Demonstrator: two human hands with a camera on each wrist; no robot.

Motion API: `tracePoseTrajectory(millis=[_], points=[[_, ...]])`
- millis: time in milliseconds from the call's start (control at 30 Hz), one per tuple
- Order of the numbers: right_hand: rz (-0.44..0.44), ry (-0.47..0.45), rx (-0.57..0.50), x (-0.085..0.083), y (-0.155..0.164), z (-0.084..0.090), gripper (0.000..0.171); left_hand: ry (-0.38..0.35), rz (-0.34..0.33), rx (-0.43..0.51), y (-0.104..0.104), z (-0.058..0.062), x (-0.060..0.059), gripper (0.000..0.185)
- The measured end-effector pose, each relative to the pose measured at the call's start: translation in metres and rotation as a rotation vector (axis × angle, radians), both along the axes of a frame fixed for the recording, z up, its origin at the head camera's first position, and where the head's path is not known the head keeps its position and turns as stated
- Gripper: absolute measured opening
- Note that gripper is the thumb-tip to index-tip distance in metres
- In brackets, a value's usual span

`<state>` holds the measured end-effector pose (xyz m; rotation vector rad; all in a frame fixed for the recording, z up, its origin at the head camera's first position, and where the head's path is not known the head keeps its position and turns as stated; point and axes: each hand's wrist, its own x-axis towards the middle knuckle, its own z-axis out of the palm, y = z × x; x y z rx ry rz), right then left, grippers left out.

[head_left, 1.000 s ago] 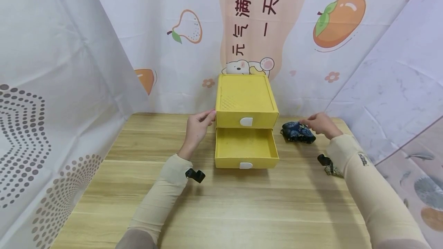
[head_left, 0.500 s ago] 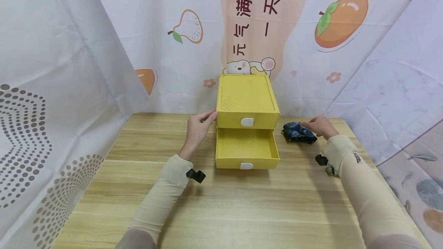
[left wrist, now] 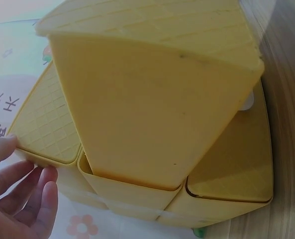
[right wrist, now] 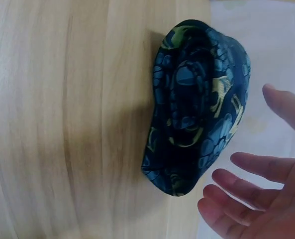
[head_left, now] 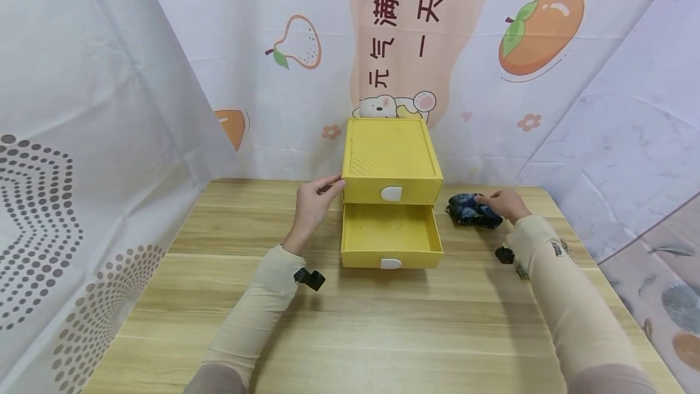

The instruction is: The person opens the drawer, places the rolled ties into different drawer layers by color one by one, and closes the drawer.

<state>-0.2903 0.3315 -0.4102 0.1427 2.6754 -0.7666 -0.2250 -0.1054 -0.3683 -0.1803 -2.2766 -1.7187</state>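
Note:
A yellow two-drawer box (head_left: 389,157) stands at the back middle of the wooden table (head_left: 383,327). Its lower drawer (head_left: 391,235) is pulled out and looks empty; the upper one is closed. My left hand (head_left: 316,199) rests with straight fingers against the box's upper left corner; the left wrist view shows these fingers (left wrist: 25,196) beside the yellow box (left wrist: 152,99). A dark blue patterned cloth bundle (head_left: 469,211) lies right of the box. My right hand (head_left: 504,203) is at its right side. In the right wrist view its fingers (right wrist: 251,196) are spread beside the cloth (right wrist: 197,109), not gripping it.
Printed fabric curtains (head_left: 98,108) close in the table on the left, back and right. The table's right edge (head_left: 590,260) runs close past my right forearm. Bare wood lies in front of the drawer.
My right hand has sunk a little and drawn closer to the cloth bundle, with the forearm shifting slightly left. The left hand and the box have stayed put.

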Motion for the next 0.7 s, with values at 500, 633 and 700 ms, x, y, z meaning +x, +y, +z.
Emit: tracePoseTrajectory(millis=[500,633,700], points=[[-0.063,-0.006,-0.117,-0.005,0.002,-0.022,0.082,0.023,-0.016,0.033,-0.001,-0.005,-0.002,0.033],[-0.036,0.007,-0.120,-0.005,0.004,-0.025,0.084,0.020,-0.014,0.036,-0.002,-0.005,-0.002,0.033],[-0.027,0.012,-0.125,-0.005,0.004,-0.027,0.086,0.018,-0.014,0.036,-0.002,-0.005,-0.002,0.033]])
